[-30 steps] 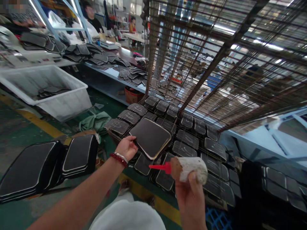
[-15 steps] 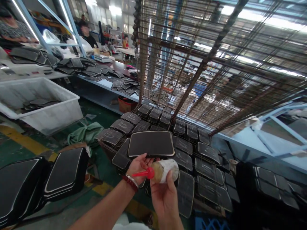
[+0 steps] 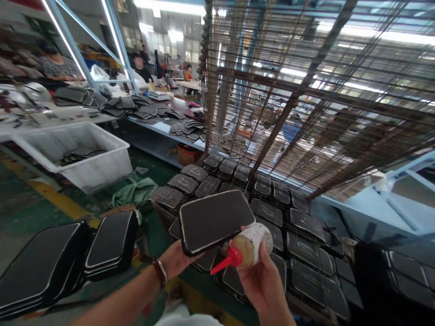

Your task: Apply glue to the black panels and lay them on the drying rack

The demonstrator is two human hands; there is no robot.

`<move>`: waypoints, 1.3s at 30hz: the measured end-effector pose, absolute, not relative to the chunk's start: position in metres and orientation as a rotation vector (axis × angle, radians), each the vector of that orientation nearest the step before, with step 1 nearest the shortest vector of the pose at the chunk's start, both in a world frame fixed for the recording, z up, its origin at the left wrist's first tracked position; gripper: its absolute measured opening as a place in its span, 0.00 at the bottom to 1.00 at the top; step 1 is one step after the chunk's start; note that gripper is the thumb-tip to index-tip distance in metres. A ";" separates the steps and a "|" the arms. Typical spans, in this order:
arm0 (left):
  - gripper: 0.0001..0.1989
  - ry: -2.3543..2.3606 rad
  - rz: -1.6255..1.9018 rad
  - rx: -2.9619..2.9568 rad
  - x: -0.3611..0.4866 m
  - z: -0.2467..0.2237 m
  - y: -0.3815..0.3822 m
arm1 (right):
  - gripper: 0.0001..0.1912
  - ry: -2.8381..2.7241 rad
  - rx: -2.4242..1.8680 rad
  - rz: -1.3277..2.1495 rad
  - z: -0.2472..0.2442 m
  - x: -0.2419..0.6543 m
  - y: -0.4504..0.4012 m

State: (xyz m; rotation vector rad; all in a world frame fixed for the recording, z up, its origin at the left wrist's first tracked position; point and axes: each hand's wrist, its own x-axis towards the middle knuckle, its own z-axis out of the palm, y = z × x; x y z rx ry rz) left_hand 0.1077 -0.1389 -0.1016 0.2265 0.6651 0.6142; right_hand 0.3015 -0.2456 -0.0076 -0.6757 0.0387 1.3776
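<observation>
A black rounded rectangular panel (image 3: 214, 219) with a pale line of glue along its edge is tilted, its left side lower. My left hand (image 3: 178, 260) grips it from beneath at the lower left corner, the fingers partly hidden behind it. In my right hand (image 3: 260, 276) is a glue bottle (image 3: 256, 242) with a white-smeared body and a red nozzle (image 3: 227, 261) that points down to the left. The bottle is close to the panel's lower right corner. Rows of similar black panels (image 3: 306, 224) lie on a rack behind and below.
An open wire rack (image 3: 292, 90) rises at the upper right. On the left are a white bin (image 3: 95, 170), green cloth (image 3: 136, 192) and stacked black panels (image 3: 108, 237). More pieces lie on a blue table (image 3: 156, 127). People sit farther back.
The panel has turned and tilted, its left end now lower. My left hand has moved left to its corner, while my right hand and the bottle have shifted right. The view has swung slightly left.
</observation>
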 end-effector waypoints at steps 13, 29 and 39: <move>0.23 0.728 0.096 0.703 0.117 0.036 -0.032 | 0.25 -0.138 -0.832 1.522 0.003 0.304 -0.251; 0.23 0.793 0.001 0.266 0.112 0.047 -0.033 | 0.26 -0.419 -1.045 0.688 0.059 0.381 -0.257; 0.25 0.764 -0.020 0.377 0.105 0.040 -0.032 | 0.18 -0.450 -1.060 0.655 0.050 0.376 -0.261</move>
